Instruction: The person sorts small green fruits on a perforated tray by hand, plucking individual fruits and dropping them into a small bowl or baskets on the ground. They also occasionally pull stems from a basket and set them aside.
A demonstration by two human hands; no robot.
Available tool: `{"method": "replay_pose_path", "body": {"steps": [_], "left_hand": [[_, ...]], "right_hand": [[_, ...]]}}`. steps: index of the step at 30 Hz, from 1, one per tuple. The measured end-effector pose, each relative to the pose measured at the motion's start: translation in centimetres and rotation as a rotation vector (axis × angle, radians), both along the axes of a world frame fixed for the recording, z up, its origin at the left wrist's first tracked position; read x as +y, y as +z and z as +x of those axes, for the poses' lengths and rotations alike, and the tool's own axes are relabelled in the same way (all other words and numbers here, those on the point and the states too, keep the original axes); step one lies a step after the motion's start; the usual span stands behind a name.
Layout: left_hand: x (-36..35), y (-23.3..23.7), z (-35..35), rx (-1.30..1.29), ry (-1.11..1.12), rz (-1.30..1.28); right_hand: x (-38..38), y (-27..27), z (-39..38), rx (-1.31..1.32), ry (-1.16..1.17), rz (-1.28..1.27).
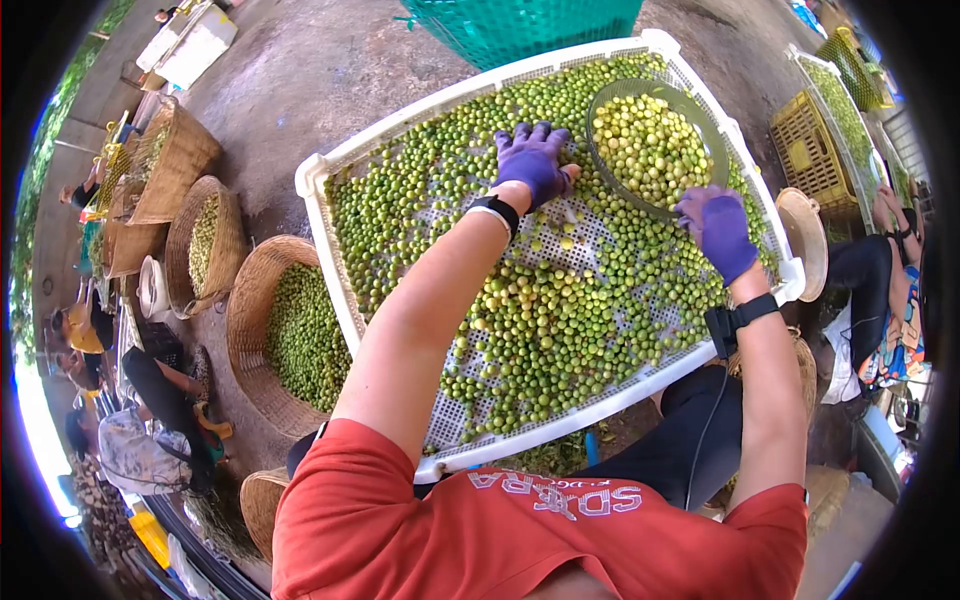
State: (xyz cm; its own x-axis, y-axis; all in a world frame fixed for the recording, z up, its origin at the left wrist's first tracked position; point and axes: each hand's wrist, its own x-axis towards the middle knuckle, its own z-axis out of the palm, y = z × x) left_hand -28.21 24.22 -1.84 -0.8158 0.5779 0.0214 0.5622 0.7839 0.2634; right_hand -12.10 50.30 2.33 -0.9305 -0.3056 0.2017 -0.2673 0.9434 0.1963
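A white perforated tray (318, 222) lies across my lap, spread with small round green fruits (545, 345) that look like limes, some yellowish. My left hand (537, 165), in a purple glove, rests palm down on the fruits near the tray's middle, fingers spread. At the tray's far right sits a round, see-through greenish bowl (592, 135) filled with paler yellow-green fruits (650, 140). My right hand (718, 230), also gloved in purple, is curled at the bowl's near right rim. Whatever its fingertips hold is too small or hidden to make out.
Wicker baskets of green fruits (305, 335) stand on the floor at left. A green mesh basket (520, 25) is beyond the tray. At right are a yellow crate (812, 150), a pale round container (802, 245) and another person's arm (888, 212). Several people sit at left.
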Motion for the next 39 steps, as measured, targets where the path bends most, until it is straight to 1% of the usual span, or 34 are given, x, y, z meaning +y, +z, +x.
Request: {"method": "replay_pose_path", "body": {"steps": [4, 5, 7, 8, 9, 12, 13, 14, 16, 17, 18, 20, 21, 23, 25, 27, 28, 29, 30, 32, 33, 34, 35, 36, 39], "left_hand": [[2.2, -0.3, 1.4, 0.058, -0.255, -0.031], [2.5, 0.1, 2.0, 0.022, -0.311, -0.069], [2.6, 0.4, 2.9, -0.033, -0.414, -0.132], [2.1, 0.1, 3.7, -0.015, -0.465, -0.106], [1.5, -0.1, 4.5, -0.053, -0.504, -0.135], [-1.6, 0.8, 6.8, -0.204, -0.614, -0.19], [-3.0, 1.2, 7.4, -0.241, -0.638, -0.168], [-3.5, 2.9, 7.6, -0.369, -0.618, -0.266], [-4.6, 3.9, 7.4, -0.267, -0.521, -0.272], [-4.9, 3.5, 6.9, -0.181, -0.419, -0.225], [-5.0, 3.1, 6.1, -0.093, -0.319, -0.176], [-4.4, 3.0, 3.9, -0.151, -0.148, -0.109], [-4.1, 2.6, 3.0, -0.123, -0.087, -0.099], [-3.5, 1.7, 1.3, -0.107, 0.008, -0.097], [-2.8, 0.6, 0.2, -0.099, -0.031, -0.083], [-2.2, -0.5, 0.0, -0.091, -0.079, -0.09], [-2.1, -0.7, 0.5, -0.065, -0.158, -0.143], [-2.0, -0.9, 0.9, -0.037, -0.24, -0.198], [-2.0, -0.9, 1.3, -0.003, -0.323, -0.253], [-2.2, -0.5, 2.8, -0.061, -0.426, -0.299], [-2.4, -0.4, 3.4, -0.105, -0.438, -0.337], [-2.7, 0.2, 4.3, -0.148, -0.45, -0.373], [-3.3, 0.6, 5.3, -0.162, -0.428, -0.376], [-4.3, 1.0, 6.1, -0.189, -0.435, -0.381], [-7.2, 2.8, 9.0, -0.288, -0.39, -0.46]], "right_hand": [[3.1, -0.6, 0.0, 0.004, -0.058, -0.081], [3.5, -0.8, 0.4, 0.083, -0.031, -0.162], [4.1, -0.6, 0.4, -0.05, -0.153, -0.157], [4.1, -0.5, 0.4, -0.115, -0.213, -0.155], [3.7, -1.0, 0.6, 0.093, -0.135, -0.089], [-2.9, 2.6, -0.4, 0.082, -0.036, -0.193], [-4.7, 2.2, -0.4, 0.047, 0.088, -0.307], [-6.6, 1.2, -0.1, 0.012, 0.214, -0.421], [-10.2, -2.0, 0.6, -0.171, -0.021, -0.398], [-11.0, -3.0, 0.9, -0.107, -0.134, -0.303], [-10.7, -3.4, 0.5, -0.152, -0.188, -0.333], [-8.8, -4.0, -0.5, -0.247, -0.301, -0.386], [-8.1, -4.3, -0.8, -0.176, -0.271, -0.448], [-7.4, -4.5, -1.8, -0.127, -0.315, -0.466], [-6.7, -5.2, -2.8, -0.107, -0.357, -0.521], [-6.3, -6.3, -3.8, -0.012, -0.363, -0.444], [-6.6, -6.6, -4.1, 0.028, -0.365, -0.411], [-6.9, -6.9, -4.6, -0.017, -0.411, -0.385], [-7.4, -7.1, -4.7, -0.048, -0.426, -0.263], [-8.9, -6.3, -4.8, -0.14, -0.253, -0.193], [-9.9, -7.1, -4.5, -0.129, -0.169, -0.081], [-11.8, -5.2, -4.1, -0.276, -0.146, -0.133], [-12.9, -6.5, -3.6, -0.225, -0.069, -0.158], [-13.7, -7.6, -2.7, -0.206, -0.044, -0.165], [-15.9, -6.1, 0.6, -0.245, 0.049, -0.204]]}}
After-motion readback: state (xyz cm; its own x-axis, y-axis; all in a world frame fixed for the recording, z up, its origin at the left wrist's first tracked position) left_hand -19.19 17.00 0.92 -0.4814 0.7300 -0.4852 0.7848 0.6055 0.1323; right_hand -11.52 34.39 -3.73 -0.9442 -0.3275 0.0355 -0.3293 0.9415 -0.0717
